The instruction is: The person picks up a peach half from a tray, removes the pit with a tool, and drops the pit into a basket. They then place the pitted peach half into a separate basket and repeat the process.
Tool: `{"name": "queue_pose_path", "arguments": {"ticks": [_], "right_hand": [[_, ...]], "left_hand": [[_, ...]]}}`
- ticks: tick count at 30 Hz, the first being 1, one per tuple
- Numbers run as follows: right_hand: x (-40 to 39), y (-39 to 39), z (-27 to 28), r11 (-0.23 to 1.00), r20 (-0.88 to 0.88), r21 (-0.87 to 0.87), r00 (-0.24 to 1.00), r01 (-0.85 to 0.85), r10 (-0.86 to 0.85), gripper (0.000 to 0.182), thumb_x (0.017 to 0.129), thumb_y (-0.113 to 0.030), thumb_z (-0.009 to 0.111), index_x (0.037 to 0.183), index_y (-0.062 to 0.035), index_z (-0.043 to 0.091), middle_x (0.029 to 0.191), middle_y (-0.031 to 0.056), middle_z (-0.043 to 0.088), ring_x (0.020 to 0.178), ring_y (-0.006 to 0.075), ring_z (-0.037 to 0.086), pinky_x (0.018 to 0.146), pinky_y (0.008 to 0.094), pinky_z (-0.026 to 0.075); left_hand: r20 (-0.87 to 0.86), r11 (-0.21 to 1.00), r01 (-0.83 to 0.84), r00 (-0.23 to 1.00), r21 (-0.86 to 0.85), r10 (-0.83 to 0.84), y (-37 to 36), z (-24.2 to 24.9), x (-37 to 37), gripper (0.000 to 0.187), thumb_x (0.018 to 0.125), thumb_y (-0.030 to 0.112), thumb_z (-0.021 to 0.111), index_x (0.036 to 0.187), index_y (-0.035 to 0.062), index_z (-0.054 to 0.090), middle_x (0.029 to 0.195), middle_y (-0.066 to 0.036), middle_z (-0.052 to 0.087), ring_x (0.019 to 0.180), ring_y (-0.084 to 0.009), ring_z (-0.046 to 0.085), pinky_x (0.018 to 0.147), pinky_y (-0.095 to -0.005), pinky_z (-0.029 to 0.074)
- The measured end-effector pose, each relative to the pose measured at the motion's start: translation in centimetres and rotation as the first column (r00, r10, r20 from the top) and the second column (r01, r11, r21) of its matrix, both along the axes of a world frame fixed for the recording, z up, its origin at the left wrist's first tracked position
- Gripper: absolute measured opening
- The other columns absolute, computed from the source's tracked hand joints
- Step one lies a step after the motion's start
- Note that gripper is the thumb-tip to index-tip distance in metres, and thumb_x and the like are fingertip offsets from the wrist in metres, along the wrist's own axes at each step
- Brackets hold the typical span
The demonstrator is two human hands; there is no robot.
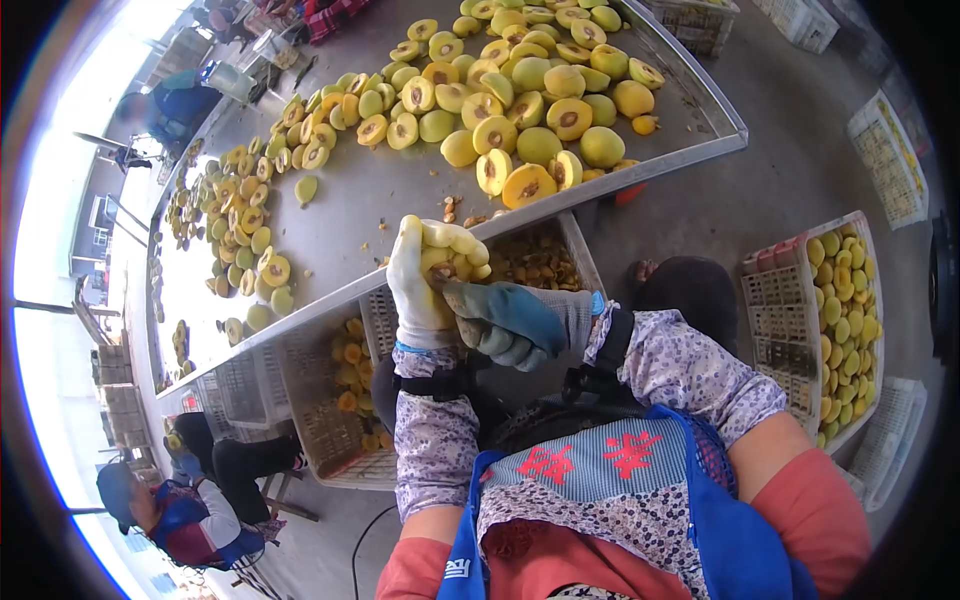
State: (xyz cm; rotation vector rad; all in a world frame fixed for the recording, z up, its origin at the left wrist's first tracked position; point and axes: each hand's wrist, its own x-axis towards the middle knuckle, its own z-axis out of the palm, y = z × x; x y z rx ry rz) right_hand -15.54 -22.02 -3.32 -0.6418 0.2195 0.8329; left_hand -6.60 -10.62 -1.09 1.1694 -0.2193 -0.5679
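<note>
My left hand (418, 290), in a white glove, is closed around a halved yellow peach (438, 262), cut side with its brown centre towards me. My right hand (512, 322), in a blue-grey glove, is curled into a fist against the peach, thumb side at its centre. What the right fingers hold, if anything, is hidden. Both hands are just off the near edge of a metal table (390, 205). Heaped on it are many halved peaches (495, 134), some cut side up with pits showing. Small brown scraps (450, 208) lie near the table edge.
Below the table edge, one crate (580, 250) holds brown scraps and another (310, 425) holds peach halves. A full crate of peaches (785, 330) stands at the right, with another crate (885, 160) behind. A seated co-worker (195, 515) is at lower left.
</note>
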Motion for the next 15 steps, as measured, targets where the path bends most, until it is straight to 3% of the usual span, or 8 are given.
{"name": "queue_pose_path", "arguments": {"ticks": [4, 6, 8, 9, 10, 12, 14, 15], "right_hand": [[-0.7, 1.6, 1.2, 0.922, 0.147, -0.363, 0.985, 0.136, -0.087, 0.046, 0.096, -0.054, 0.059, 0.086, -0.0086, 0.06, 0.066, 0.001, 0.053, 0.052, 0.011, 0.046, 0.049, 0.0264, 0.04], [-0.4, 3.0, -2.5, 0.734, 0.625, -0.415, 0.755, 0.537, -0.199, 0.041, 0.094, -0.046, 0.064, 0.099, -0.0045, 0.066, 0.079, 0.0101, 0.065, 0.069, 0.0224, 0.064, 0.065, 0.0341, 0.052], [-0.6, 2.5, -3.9, 0.622, 0.677, -0.551, 0.734, 0.557, -0.057, 0.038, 0.095, -0.04, 0.063, 0.107, -0.0044, 0.065, 0.09, 0.0141, 0.068, 0.083, 0.0279, 0.066, 0.076, 0.0364, 0.053], [-0.9, 2.2, -4.2, 0.483, 0.694, -0.658, 0.714, 0.578, 0.091, 0.036, 0.096, -0.035, 0.062, 0.115, -0.0043, 0.065, 0.101, 0.0181, 0.07, 0.097, 0.0335, 0.069, 0.086, 0.0387, 0.053], [-0.8, 1.7, -3.6, 0.483, 0.697, -0.656, 0.71, 0.579, 0.096, 0.036, 0.096, -0.035, 0.062, 0.115, -0.0043, 0.065, 0.101, 0.0181, 0.07, 0.097, 0.0335, 0.069, 0.086, 0.0387, 0.053], [-1.0, 0.7, -1.7, 0.239, 0.313, -0.939, 0.904, 0.248, 0.292, 0.037, 0.095, -0.031, 0.065, 0.122, -0.0069, 0.062, 0.109, 0.0213, 0.069, 0.107, 0.0378, 0.067, 0.092, 0.0403, 0.052], [-0.7, 0.6, -2.3, 0.144, 0.326, -0.944, 0.908, 0.297, 0.262, 0.043, 0.092, -0.032, 0.068, 0.127, -0.009, 0.059, 0.113, 0.0218, 0.068, 0.109, 0.0368, 0.066, 0.094, 0.0404, 0.052], [-0.1, 1.0, -3.2, 0.054, 0.338, -0.941, 0.91, 0.335, 0.24, 0.051, 0.09, -0.033, 0.072, 0.132, -0.0111, 0.055, 0.116, 0.0223, 0.067, 0.111, 0.0359, 0.066, 0.096, 0.0406, 0.051]], "left_hand": [[-0.109, 0.988, -0.085, 0.992, -0.129, 0.071, 0.1, -0.2, 0.4, 0.031, 0.102, 0.044, 0.05, 0.093, 0.0153, 0.057, 0.08, -0.007, 0.064, 0.062, -0.0228, 0.06, 0.057, -0.0305, 0.051], [-0.194, 0.969, -0.162, 0.973, -0.188, 0.125, 0.4, -0.5, 0.9, 0.027, 0.101, 0.044, 0.051, 0.094, 0.018, 0.057, 0.084, -0.003, 0.065, 0.066, -0.0224, 0.061, 0.057, -0.0303, 0.051], [-0.263, 0.912, -0.296, 0.939, -0.284, 0.223, 1.9, -0.5, 2.7, 0.023, 0.101, 0.042, 0.053, 0.094, 0.0194, 0.057, 0.091, 0.003, 0.064, 0.078, -0.0207, 0.064, 0.06, -0.0311, 0.052], [-0.181, 0.909, -0.266, 0.959, -0.322, 0.217, 3.3, -0.4, 3.4, 0.025, 0.101, 0.041, 0.053, 0.098, 0.0167, 0.059, 0.093, 0.001, 0.065, 0.089, -0.021, 0.064, 0.064, -0.0331, 0.054], [-0.11, 0.889, -0.421, 0.907, -0.181, 0.407, 4.2, 1.0, 3.3, 0.026, 0.101, 0.04, 0.053, 0.101, 0.0145, 0.06, 0.096, -0.001, 0.065, 0.09, -0.0218, 0.064, 0.067, -0.0339, 0.054], [0.144, 0.764, -0.644, 0.761, 0.04, 0.633, 7.1, 2.8, 3.8, 0.037, 0.102, 0.041, 0.053, 0.109, 0.0058, 0.062, 0.102, -0.009, 0.068, 0.092, -0.0256, 0.067, 0.072, -0.038, 0.057], [0.339, 0.717, -0.679, 0.719, 0.155, 0.607, 11.7, 3.1, 6.4, 0.039, 0.102, 0.035, 0.054, 0.111, -0.0011, 0.065, 0.105, -0.015, 0.07, 0.087, -0.0261, 0.069, 0.072, -0.0344, 0.057], [0.513, 0.797, -0.592, 0.724, 0.119, 0.462, 16.7, -0.2, 10.4, 0.033, 0.1, 0.03, 0.058, 0.108, -0.0017, 0.067, 0.107, -0.018, 0.07, 0.085, -0.0264, 0.07, 0.073, -0.0327, 0.058]]}}
